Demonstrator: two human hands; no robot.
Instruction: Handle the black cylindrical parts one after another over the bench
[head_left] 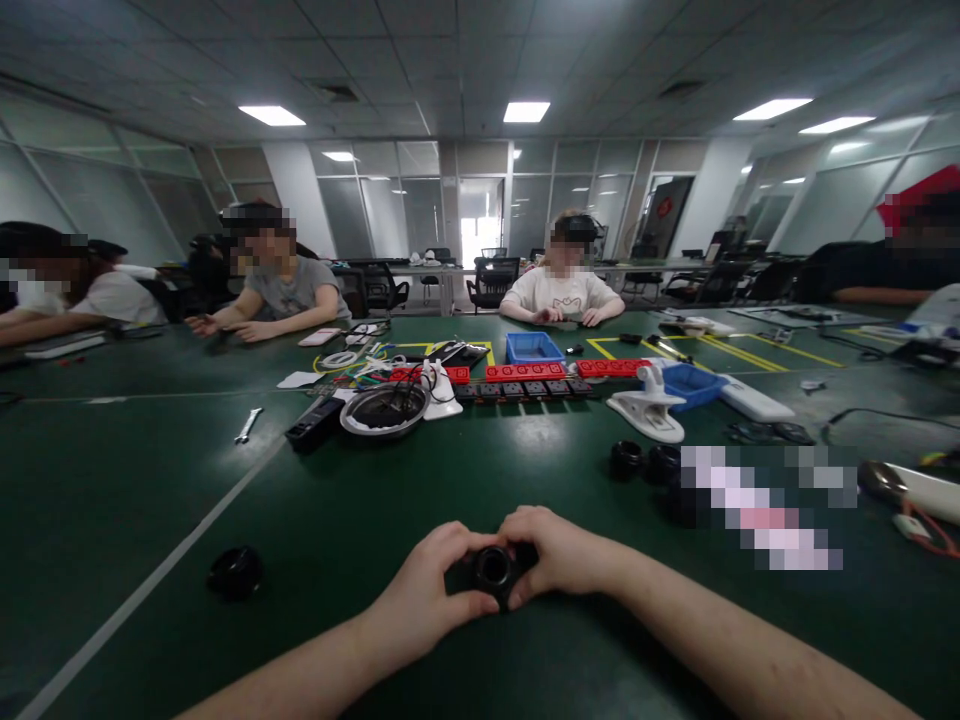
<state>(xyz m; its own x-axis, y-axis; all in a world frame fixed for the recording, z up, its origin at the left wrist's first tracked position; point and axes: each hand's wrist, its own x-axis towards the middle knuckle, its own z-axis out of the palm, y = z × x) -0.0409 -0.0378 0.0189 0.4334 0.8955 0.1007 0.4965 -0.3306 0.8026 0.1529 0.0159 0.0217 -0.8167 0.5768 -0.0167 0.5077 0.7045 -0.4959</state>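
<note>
Close in front of me, a black round fitting with a hole in its middle is held between both hands, low over the green table. My left hand is closed around its left side, thumb below and fingers above. From the right, my right hand grips it the same way, partly covering it. Another black round part lies to the left of my left hand. Beyond my right forearm stand a black ring-like part and a second one beside it.
A wrench lies at the left. Across the middle are a round metal-rimmed dish, red strips, a blue tray, a white clip base and loose cables. Several people sit around the table, one person opposite.
</note>
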